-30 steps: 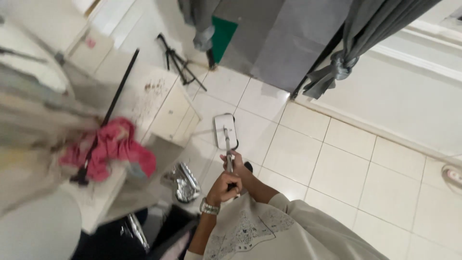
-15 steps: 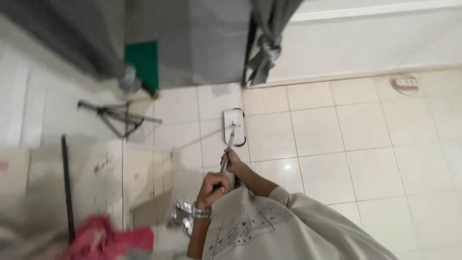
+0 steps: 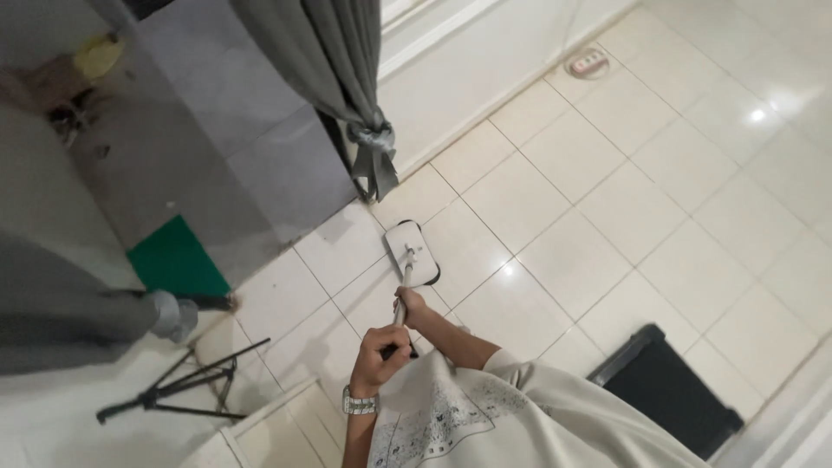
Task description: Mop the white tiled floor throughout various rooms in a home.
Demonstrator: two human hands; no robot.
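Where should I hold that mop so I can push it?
Hold the mop by its thin metal handle, coming from above at the upper end near your body. The handle slants up from the flat white head on the floor tiles, and that is where the left hand and right hand wrap around it, one above the other.

The floor [image 3: 659, 208] was glossy pale tile that caught the light, and the mop head [image 3: 412, 251] looked like smooth white plastic on a bare metal pole [image 3: 404, 290]. The grey curtain [image 3: 334, 78] was matt cloth, and the wristwatch [image 3: 358, 404] shiny metal.
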